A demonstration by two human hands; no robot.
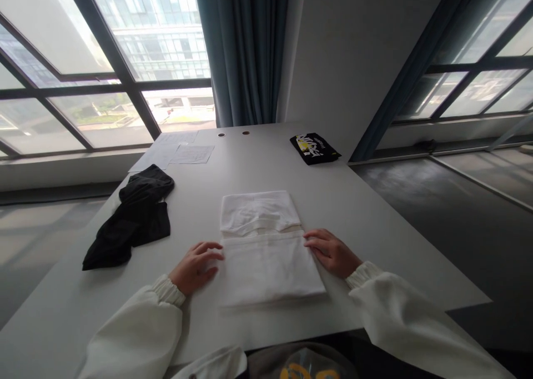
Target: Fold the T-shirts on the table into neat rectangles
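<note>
A white garment [270, 268], which looks like a T-shirt, lies folded flat on the white table [200, 179] in front of me. A crosswise gap divides it into a far section with a curved, collar-like edge and a larger near section. At its left edge rests my left hand [195, 268], fingertips touching or very close to the cloth, thumb apart. My right hand [333, 252] is on the opposite side, with loosely bent fingertips on the cloth's edge near the gap. Neither hand grips anything that I can see.
Crumpled black clothing [133, 218] lies on the table to the left. A folded black garment [315, 148] with a white and yellow print sits at the far right. Paper sheets [191, 153] lie at the far left, near two round holes in the tabletop.
</note>
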